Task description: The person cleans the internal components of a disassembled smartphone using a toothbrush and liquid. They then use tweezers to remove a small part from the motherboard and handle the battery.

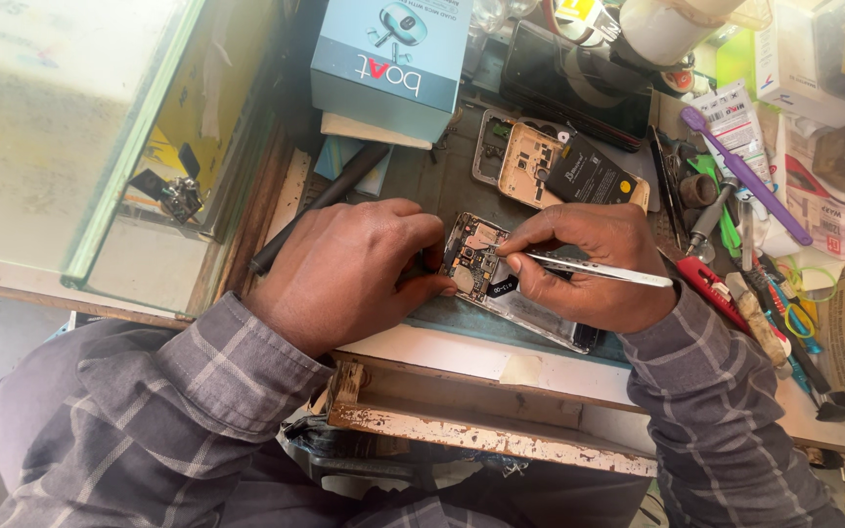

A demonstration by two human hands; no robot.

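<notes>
Metal tweezers (599, 271) sit pinched in the right hand (594, 264), fingers closed around them, tips on the circuit board of an opened phone (501, 284) lying on the tabletop (422, 176). Beside it, the left hand (349, 269) grips the phone's left end, fingers curled on its edge. Another opened phone (550, 161) lies just behind, a blue box (388, 54) beyond, and a purple toothbrush (745, 176) to the right.

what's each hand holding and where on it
The right hand pinches metal tweezers near their tip end. The left hand grips the opened phone by its left end.
</notes>
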